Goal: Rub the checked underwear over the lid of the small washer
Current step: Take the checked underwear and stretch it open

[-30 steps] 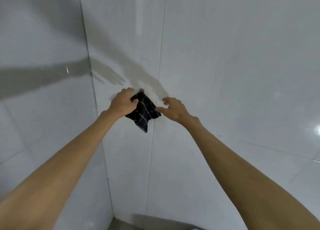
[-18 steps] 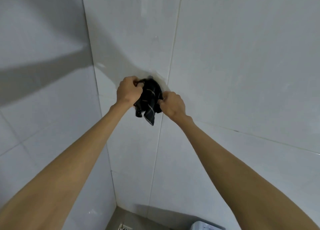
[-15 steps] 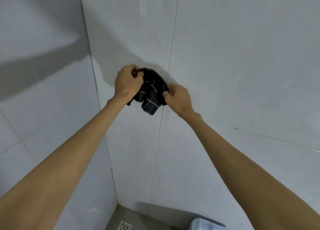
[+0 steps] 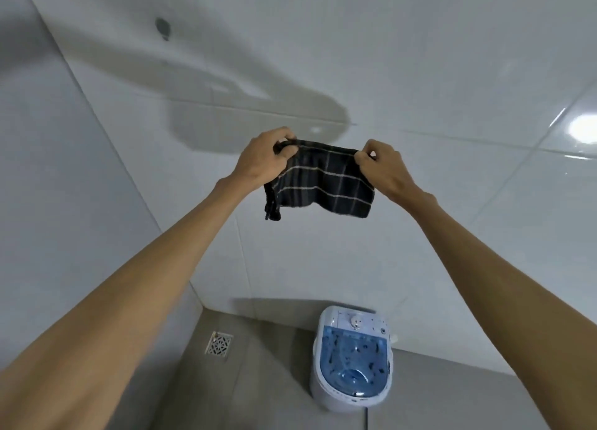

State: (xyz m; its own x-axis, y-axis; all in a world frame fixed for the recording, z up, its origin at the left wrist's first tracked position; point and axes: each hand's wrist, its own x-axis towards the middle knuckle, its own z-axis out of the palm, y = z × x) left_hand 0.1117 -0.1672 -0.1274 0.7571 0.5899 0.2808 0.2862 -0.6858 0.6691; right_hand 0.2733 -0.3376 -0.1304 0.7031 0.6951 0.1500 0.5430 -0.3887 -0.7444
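**Underwear held high, washer down below**

Arms out in front of me, both raised against the white tiled wall [image 4: 420, 57]. My left hand [image 4: 263, 163] has its grip pinched shut on the top left corner of the dark checked underwear with thin pale lines [image 4: 323, 184], fingers curled over the waistband edge. My right hand [image 4: 384, 167] is clamped on the top right corner, knuckles toward me. Between the two the cloth is stretched out flat and hangs free in the air, lower edge loose, a darker fold dangling at its bottom left.

Far beneath it, on the grey floor [image 4: 258, 381] against the wall, stands the small white washer [image 4: 326, 394]. Its translucent blue lid [image 4: 352, 358] is down, dark shapes showing through it, and a white control panel with a round knob [image 4: 355, 321] sits along the back edge. The underwear is well apart from that lid, nothing touching it.

Off to the left on the floor, a square metal drain grate [image 4: 219, 345] near the corner. Shadows of my arms fall across the tiles above.
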